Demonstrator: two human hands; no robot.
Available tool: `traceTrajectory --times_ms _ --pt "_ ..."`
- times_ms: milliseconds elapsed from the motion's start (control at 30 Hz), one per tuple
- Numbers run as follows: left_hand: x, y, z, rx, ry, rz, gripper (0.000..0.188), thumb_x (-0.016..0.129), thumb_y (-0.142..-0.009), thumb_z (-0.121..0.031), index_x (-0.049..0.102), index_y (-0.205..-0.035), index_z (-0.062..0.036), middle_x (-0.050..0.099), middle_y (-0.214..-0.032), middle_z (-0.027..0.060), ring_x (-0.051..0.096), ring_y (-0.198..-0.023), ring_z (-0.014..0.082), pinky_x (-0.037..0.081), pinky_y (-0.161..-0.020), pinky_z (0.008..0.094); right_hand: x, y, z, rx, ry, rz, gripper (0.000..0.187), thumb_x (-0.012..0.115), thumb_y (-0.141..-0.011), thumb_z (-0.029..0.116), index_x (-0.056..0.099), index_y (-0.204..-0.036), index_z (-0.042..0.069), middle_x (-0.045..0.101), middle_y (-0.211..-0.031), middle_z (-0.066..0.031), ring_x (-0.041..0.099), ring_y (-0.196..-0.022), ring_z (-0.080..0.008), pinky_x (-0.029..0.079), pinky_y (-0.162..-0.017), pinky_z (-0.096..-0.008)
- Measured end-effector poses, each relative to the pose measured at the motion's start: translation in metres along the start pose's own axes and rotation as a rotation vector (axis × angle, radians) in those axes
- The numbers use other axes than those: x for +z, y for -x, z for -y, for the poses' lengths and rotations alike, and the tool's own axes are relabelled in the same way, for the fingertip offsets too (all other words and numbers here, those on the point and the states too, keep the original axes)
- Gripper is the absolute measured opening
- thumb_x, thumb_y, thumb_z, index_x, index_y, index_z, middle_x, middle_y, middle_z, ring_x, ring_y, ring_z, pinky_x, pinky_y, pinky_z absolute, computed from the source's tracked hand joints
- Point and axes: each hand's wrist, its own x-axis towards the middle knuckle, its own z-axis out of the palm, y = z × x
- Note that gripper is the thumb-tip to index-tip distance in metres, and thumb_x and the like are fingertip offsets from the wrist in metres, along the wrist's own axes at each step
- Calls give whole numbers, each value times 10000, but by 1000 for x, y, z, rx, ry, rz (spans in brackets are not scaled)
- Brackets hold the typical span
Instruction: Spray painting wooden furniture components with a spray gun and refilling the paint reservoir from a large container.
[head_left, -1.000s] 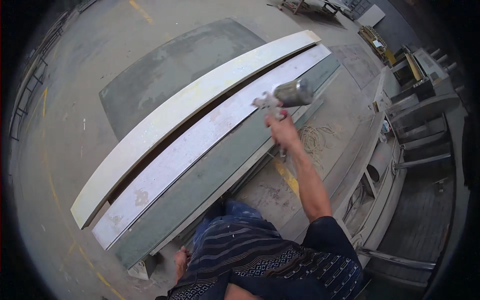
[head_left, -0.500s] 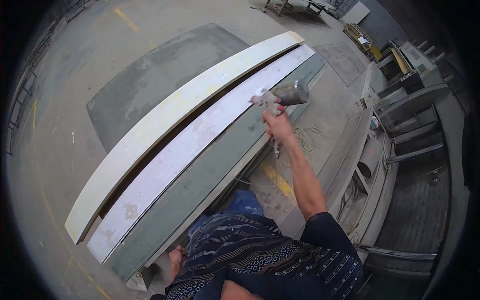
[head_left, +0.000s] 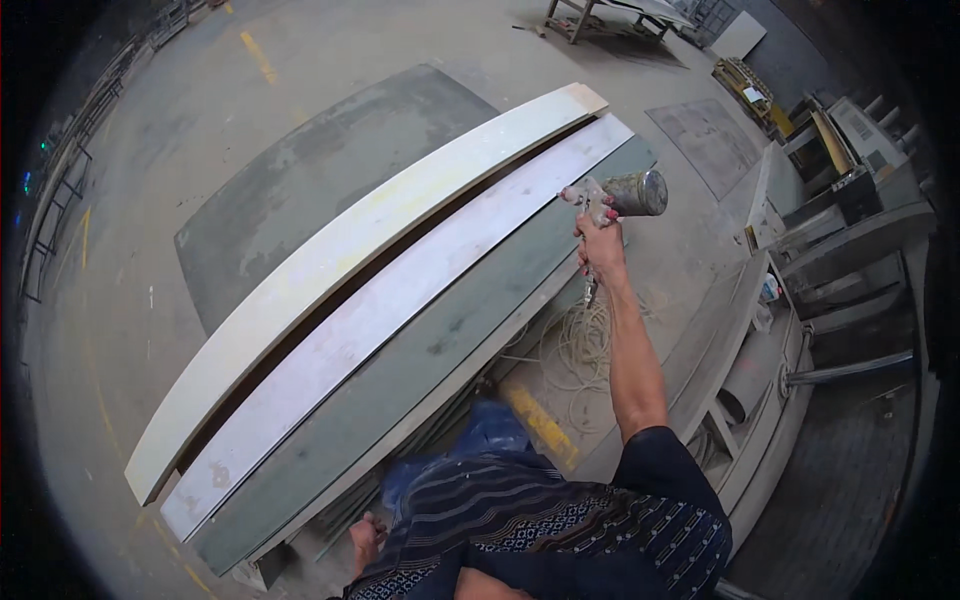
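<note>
My right hand (head_left: 602, 245) is closed round the handle of a spray gun (head_left: 632, 194) with a dirty metal cup, held over the far right end of the long boards. The gun's nozzle points left. Beneath lies a pinkish-white board (head_left: 340, 345), with a grey-green surface (head_left: 440, 345) along its near side. Beyond it runs a cream-white curved board (head_left: 350, 245), a dark gap between them. Low at my left side, my left hand (head_left: 367, 535) hangs near the boards' near edge with its fingers curled. Nothing shows in it.
A coiled pale hose (head_left: 582, 345) lies on the floor below my right forearm. A large dark grey patch (head_left: 330, 170) spreads over the floor beyond the boards. On the right stands a metal-framed machine (head_left: 850, 350). A work table (head_left: 610, 20) is at the back.
My right hand and the spray gun have moved right, to beside the boards' far right end. The view has shifted slightly. My left hand stays low and curled.
</note>
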Motion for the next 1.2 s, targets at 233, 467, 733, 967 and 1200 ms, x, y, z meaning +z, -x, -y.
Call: traceTrajectory --times_ms 233,467,733,967,1200 --pt "82 -30 54 84 -472 -68 288 433 -871 -263 642 -855 -65 621 -675 97 585 -604 193 424 -487 322 -76 -145 3 -3 100 -160 243 572 -852 229 537 -732 20 490 -583 -35 394 -326 -107 328 -292 -289" --pt "113 -25 56 259 -637 -26 352 423 -883 -333 643 -757 -89 586 -608 59 543 -554 147 398 -506 296 -120 -224 16 -56 139 -362 260 598 -825 248 543 -709 23 522 -568 -50 417 -313 -138 311 -290 -321" --pt "130 5 -3 63 -254 -140 347 484 -880 -297 603 -704 -23 550 -598 49 516 -538 164 400 -490 299 -79 -143 -10 -11 266 -97 285 596 -810 273 533 -669 34 452 -433 -27 450 -318 -147 343 -324 -318" --pt "156 53 -70 155 -14 -57 326 503 -876 -300 570 -718 -22 543 -632 62 555 -567 179 444 -476 304 -24 -33 -16 49 113 333 229 579 -853 243 546 -758 37 506 -531 -14 433 -352 -98 342 -340 -279" --pt "152 74 -68 105 52 -47 334 513 -891 -303 587 -819 15 578 -662 97 582 -596 205 483 -499 314 32 25 -15 207 73 736 152 584 -864 175 554 -805 38 532 -610 0 428 -387 -67 348 -353 -251"
